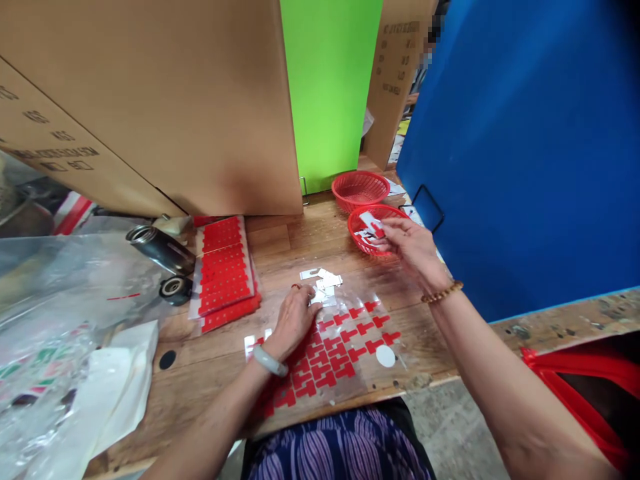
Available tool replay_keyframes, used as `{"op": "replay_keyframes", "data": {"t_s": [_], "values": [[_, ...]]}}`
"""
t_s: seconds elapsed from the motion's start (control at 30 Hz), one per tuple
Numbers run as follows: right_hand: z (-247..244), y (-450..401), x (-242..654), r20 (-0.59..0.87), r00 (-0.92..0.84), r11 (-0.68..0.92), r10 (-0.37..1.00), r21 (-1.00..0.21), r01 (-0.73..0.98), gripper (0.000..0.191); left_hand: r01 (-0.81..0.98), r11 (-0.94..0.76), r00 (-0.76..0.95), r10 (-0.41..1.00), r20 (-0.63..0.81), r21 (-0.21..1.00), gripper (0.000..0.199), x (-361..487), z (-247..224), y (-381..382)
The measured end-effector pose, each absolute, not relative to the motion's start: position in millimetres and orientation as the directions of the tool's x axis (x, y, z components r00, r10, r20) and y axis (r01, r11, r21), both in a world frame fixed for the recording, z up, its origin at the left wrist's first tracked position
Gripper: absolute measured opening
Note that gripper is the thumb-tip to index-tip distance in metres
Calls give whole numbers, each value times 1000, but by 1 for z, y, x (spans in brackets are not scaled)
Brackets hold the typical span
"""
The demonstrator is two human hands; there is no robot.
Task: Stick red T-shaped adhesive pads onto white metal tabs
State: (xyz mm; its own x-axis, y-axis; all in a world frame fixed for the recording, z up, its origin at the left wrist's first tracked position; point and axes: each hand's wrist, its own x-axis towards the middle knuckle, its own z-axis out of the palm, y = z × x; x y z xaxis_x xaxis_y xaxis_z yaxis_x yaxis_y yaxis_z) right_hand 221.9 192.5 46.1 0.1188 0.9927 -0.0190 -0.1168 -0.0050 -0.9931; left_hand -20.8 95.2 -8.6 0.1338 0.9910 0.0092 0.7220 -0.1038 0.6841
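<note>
My right hand [413, 243] pinches a small white tag with a red sticker [371, 223] on its end. It is held over the nearer red plastic basket [357, 243], where several more white tags lie. My left hand [293, 319] rests over the sticker sheet, its thumb and fingers closed at the edge of a loose pile of white tags [327, 280]. Beneath that hand lies a clear sheet with rows of red T-shaped stickers [345, 350]; the hand and forearm hide part of it.
Another red basket [360, 190] stands behind. To the left are stacked red sticker sheets [225, 267], a dark flask [163, 250], its lid [176, 290] and plastic bags [45, 373]. Cardboard [215, 100], a green panel [330, 93] and a blue panel [525, 147] bound the wooden table [200, 387].
</note>
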Motion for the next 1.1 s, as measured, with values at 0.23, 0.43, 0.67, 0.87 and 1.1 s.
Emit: {"op": "replay_keyframes", "data": {"t_s": [0.23, 0.43, 0.67, 0.87, 1.1], "values": [[31, 150, 218, 121, 7, 107, 993, -901, 421, 18, 733, -105, 147, 989, -6, 672, 6, -14, -13, 104], [3, 69, 188, -41, -262, 93, 964, -872, 481, 12, 615, -31, 54, 999, -2, 788, 12, -14, -5, 101], [-15, 21, 172, -53, -321, 131, 946, -840, 527, 8, -64, 310, -2, 951, -310, 949, 29, -13, 1, 56], [-26, 15, 164, 23, -253, 175, 967, -784, 596, 11, -236, 470, 0, 876, -483, 851, 37, -6, -13, 22], [-15, 23, 163, -58, -305, 177, 950, -707, 685, 12, -301, 468, -59, 860, -507, 831, 40, -4, -26, 20]]}}
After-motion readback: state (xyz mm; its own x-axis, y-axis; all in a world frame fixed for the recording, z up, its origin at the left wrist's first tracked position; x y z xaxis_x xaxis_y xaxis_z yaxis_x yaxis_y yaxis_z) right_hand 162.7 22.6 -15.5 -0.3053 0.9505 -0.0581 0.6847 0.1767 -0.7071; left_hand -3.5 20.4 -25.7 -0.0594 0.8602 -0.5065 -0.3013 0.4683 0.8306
